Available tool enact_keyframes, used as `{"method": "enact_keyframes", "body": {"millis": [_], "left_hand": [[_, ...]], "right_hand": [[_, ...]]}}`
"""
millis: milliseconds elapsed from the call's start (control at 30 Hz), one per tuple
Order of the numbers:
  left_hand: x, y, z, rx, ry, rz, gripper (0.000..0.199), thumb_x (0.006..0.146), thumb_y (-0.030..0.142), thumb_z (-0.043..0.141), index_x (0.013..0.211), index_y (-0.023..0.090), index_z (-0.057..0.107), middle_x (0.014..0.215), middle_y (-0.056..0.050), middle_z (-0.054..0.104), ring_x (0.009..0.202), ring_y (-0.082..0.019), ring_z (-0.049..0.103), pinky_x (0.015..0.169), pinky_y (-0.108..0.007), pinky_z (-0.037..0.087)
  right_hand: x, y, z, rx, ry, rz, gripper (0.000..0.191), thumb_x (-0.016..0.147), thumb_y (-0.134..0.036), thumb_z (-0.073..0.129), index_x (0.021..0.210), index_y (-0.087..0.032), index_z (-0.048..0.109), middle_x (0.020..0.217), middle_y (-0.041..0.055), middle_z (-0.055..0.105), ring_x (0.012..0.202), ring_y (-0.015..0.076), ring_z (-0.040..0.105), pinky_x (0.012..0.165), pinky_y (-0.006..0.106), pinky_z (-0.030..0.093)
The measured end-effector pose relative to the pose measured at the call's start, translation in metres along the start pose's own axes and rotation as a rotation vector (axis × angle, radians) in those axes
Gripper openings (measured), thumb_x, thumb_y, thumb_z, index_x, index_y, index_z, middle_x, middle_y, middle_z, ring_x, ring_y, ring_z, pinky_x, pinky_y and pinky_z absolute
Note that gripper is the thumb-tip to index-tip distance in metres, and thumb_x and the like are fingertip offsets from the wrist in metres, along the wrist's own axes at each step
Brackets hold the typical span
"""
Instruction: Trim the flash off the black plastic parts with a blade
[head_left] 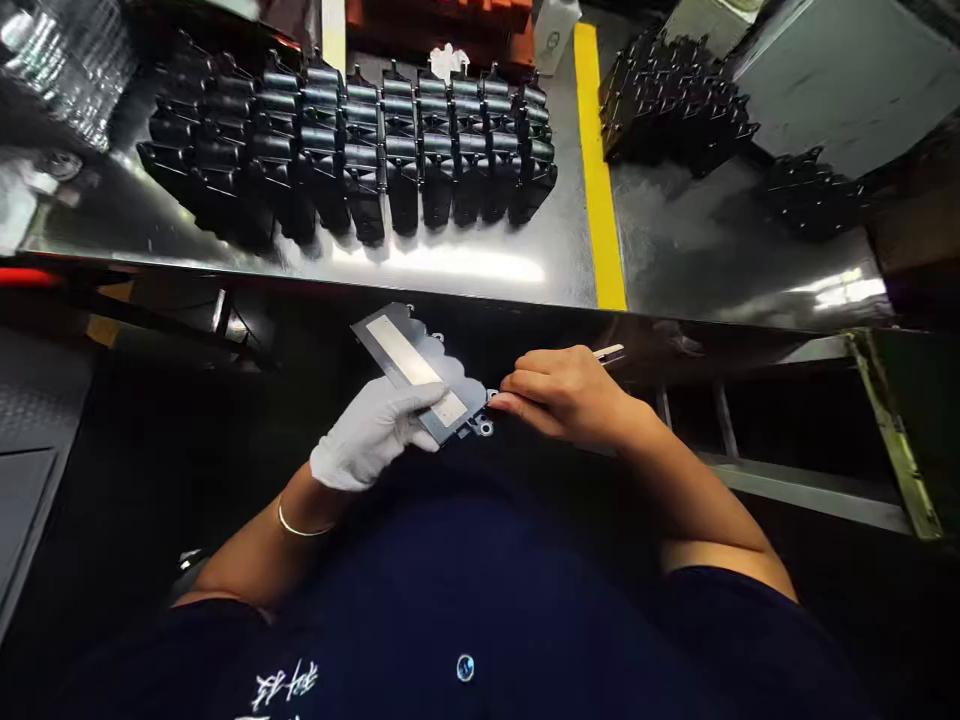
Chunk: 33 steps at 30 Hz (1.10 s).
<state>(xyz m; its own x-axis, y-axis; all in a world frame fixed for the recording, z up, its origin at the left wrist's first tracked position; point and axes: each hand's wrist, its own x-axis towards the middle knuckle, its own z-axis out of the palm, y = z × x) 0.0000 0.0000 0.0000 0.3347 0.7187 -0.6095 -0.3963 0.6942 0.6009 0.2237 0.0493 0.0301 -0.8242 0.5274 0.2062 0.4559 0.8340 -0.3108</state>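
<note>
My left hand, in a white glove, grips a grey moulded part with one scalloped edge, small ring-shaped lugs and a pale rectangular strip along its face. The part is held tilted in front of my body, below the table's edge. My right hand is bare and closed around a slim pen-like tool, whose pale end sticks out behind the knuckles. Its fingertips are at the part's lower right corner, by a lug. The tool's front end is hidden by the fingers, so its exact kind cannot be told.
Several rows of black moulded parts stand on the shiny metal table. More black parts lie right of a yellow tape strip. Clear wrapped pieces are stacked at far left. A grey box stands back right.
</note>
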Motion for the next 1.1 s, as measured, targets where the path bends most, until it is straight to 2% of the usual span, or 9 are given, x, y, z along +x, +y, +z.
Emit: {"method": "enact_keyframes", "body": {"millis": [233,633,733,800,833,900,967,1000,1100], "left_hand": [[0.001,0.003,0.003,-0.036,0.054,-0.017,0.026,0.078,0.019,0.069,0.103,0.011,0.066,0.079,-0.005,0.068,0.058,-0.013,0.061,0.037,-0.017,0.046],[0.008,-0.012,0.001,-0.111,-0.05,-0.095,0.026,0.079,0.019,0.069,0.103,0.011,0.069,0.089,-0.01,0.072,0.063,-0.016,0.067,0.042,-0.02,0.052],[0.012,-0.005,-0.006,-0.236,0.033,-0.074,0.017,0.083,0.013,0.062,0.097,0.007,0.069,0.087,-0.011,0.072,0.063,-0.015,0.068,0.046,-0.019,0.055],[0.011,0.004,-0.013,-0.325,0.122,0.032,0.016,0.086,0.01,0.057,0.096,0.007,0.068,0.089,-0.01,0.072,0.067,-0.014,0.07,0.053,-0.02,0.058],[0.01,0.008,-0.016,-0.345,0.15,0.082,0.016,0.086,0.01,0.056,0.097,0.008,0.068,0.091,-0.009,0.072,0.069,-0.014,0.07,0.056,-0.02,0.06],[0.006,0.012,-0.018,-0.335,0.147,0.105,0.018,0.087,0.009,0.055,0.1,0.009,0.067,0.094,-0.009,0.072,0.071,-0.015,0.071,0.058,-0.021,0.06],[0.004,0.013,-0.014,-0.324,0.098,0.005,0.018,0.087,0.009,0.054,0.099,0.007,0.067,0.091,-0.01,0.072,0.071,-0.016,0.071,0.058,-0.022,0.06],[0.003,0.013,-0.01,-0.329,0.069,-0.068,0.018,0.088,0.009,0.052,0.097,0.006,0.067,0.087,-0.01,0.072,0.071,-0.016,0.07,0.059,-0.022,0.06],[0.001,0.01,-0.002,-0.288,-0.038,-0.231,0.023,0.092,0.013,0.045,0.093,0.006,0.067,0.075,-0.009,0.07,0.067,-0.014,0.069,0.063,-0.022,0.058]], "right_hand": [[0.0,0.0,-0.002,0.024,-0.025,0.015,0.039,0.097,-0.036,0.047,0.067,-0.015,0.062,0.058,0.0006,0.052,0.053,0.0103,0.044,0.051,0.025,0.025],[-0.015,0.003,0.003,0.296,-0.156,-0.031,0.037,0.097,-0.035,0.048,0.07,-0.016,0.062,0.058,0.001,0.054,0.053,0.01,0.048,0.052,0.024,0.031],[-0.021,0.0,0.008,0.381,-0.282,-0.072,0.038,0.095,-0.036,0.052,0.064,-0.016,0.06,0.056,0.0004,0.054,0.052,0.0095,0.049,0.052,0.023,0.033],[-0.025,-0.002,0.011,0.437,-0.327,-0.087,0.038,0.095,-0.035,0.053,0.063,-0.016,0.061,0.055,-0.0001,0.054,0.051,0.0093,0.051,0.052,0.022,0.036],[-0.026,-0.002,0.013,0.451,-0.291,-0.069,0.036,0.096,-0.034,0.052,0.066,-0.016,0.062,0.056,0.0,0.056,0.052,0.0091,0.052,0.053,0.021,0.038],[-0.026,-0.001,0.015,0.419,-0.085,-0.013,0.029,0.094,-0.037,0.055,0.079,-0.015,0.066,0.064,0.0021,0.061,0.056,0.0096,0.057,0.053,0.02,0.041],[-0.022,0.0,0.018,0.312,0.148,-0.012,0.031,0.088,-0.044,0.063,0.096,-0.014,0.066,0.082,0.0077,0.068,0.068,0.0125,0.064,0.057,0.02,0.048],[-0.018,0.0,0.019,0.25,0.215,-0.051,0.036,0.085,-0.045,0.066,0.104,-0.015,0.065,0.093,0.0105,0.069,0.077,0.0147,0.067,0.061,0.021,0.051],[-0.004,-0.001,0.022,0.175,0.237,-0.218,0.044,0.085,-0.044,0.066,0.119,-0.018,0.059,0.115,0.0119,0.067,0.095,0.0176,0.069,0.072,0.022,0.055]]}}
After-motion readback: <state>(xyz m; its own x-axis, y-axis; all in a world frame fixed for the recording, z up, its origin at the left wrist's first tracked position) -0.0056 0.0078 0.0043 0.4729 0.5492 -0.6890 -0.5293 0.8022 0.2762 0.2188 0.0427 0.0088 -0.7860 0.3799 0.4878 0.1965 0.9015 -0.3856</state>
